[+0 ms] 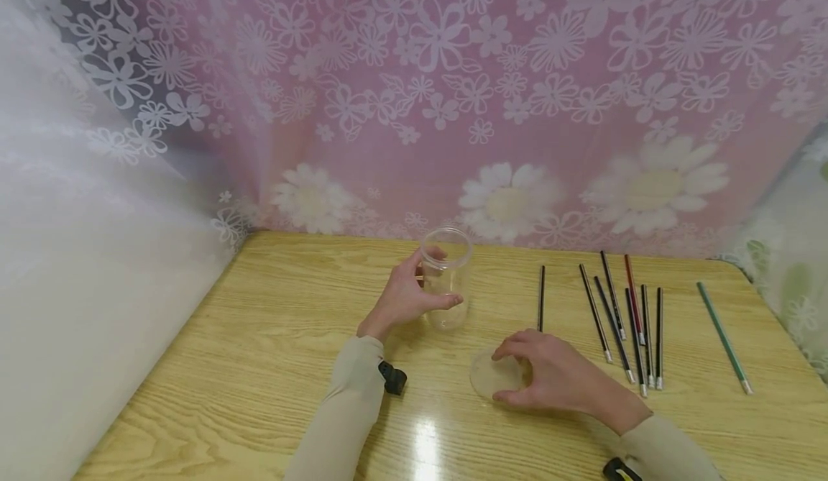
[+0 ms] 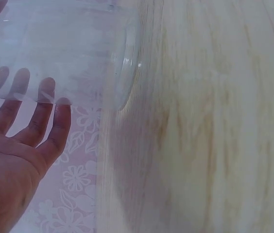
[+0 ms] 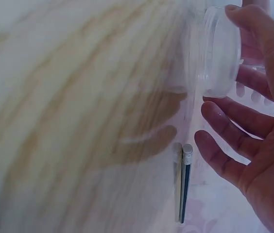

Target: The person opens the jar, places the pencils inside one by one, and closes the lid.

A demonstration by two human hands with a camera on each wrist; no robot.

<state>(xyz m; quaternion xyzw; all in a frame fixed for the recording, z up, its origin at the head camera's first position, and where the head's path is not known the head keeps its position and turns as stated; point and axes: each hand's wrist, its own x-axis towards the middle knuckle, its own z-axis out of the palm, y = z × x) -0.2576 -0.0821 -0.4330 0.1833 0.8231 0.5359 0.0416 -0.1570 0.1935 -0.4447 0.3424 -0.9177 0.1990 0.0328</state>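
Observation:
My left hand (image 1: 404, 294) grips a clear plastic jar (image 1: 453, 280) by its side, thumb across the front and fingers behind. The jar stands upright, its uncovered mouth facing up. In the left wrist view the fingertips show through the jar wall (image 2: 78, 53), and the base is right at the tabletop. To the right and nearer, my right hand (image 1: 559, 377) has its thumb and fingers curved around the rim of a round clear lid (image 1: 485, 377) low at the table. The right wrist view shows the thumb on one edge of the lid (image 3: 219, 53), with two fingers spread apart below it.
Beyond the right hand, a dark pencil (image 1: 542, 294) lies alone. Several dark pencils and a red pencil (image 1: 632, 294) are grouped farther right, and a green pencil (image 1: 723, 333) lies near the right edge. A flowered curtain (image 1: 401, 107) hangs behind the wooden table (image 1: 259, 337).

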